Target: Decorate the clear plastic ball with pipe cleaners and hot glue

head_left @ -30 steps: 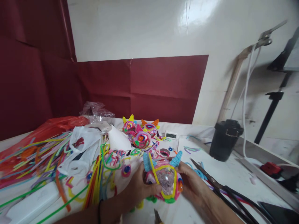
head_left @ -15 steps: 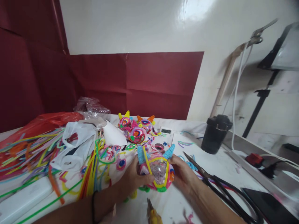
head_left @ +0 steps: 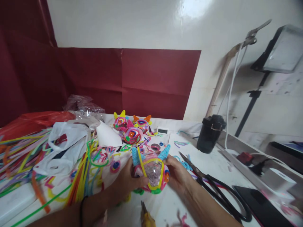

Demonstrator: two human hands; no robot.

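Note:
Between both hands I hold a pipe-cleaner animal head [head_left: 153, 171], a clear rounded shell wrapped in pink, yellow and green strips, with two light blue horns upright on top. My left hand [head_left: 133, 176] grips its left side, the thumb lying across the front near a yellow strip. At the right side, below the horn, my right hand [head_left: 176, 173] has its fingers partly hidden behind the head. Just below it lies a yellow tool [head_left: 148, 218] with a dark pointed tip. Farther back sit three similar decorated heads [head_left: 133, 135] with ears or horns.
Bundled pipe cleaners [head_left: 77, 186] and a white plastic bag [head_left: 63, 148] spread across the left. Large black-handled scissors [head_left: 205, 176] lie beside my right forearm, near a dark phone [head_left: 260, 205]. A black cup [head_left: 211, 134] and a small digital display [head_left: 163, 131] stand behind.
The camera has turned slightly right, so everything appears farther left. Both hands keep the same hold on the animal head.

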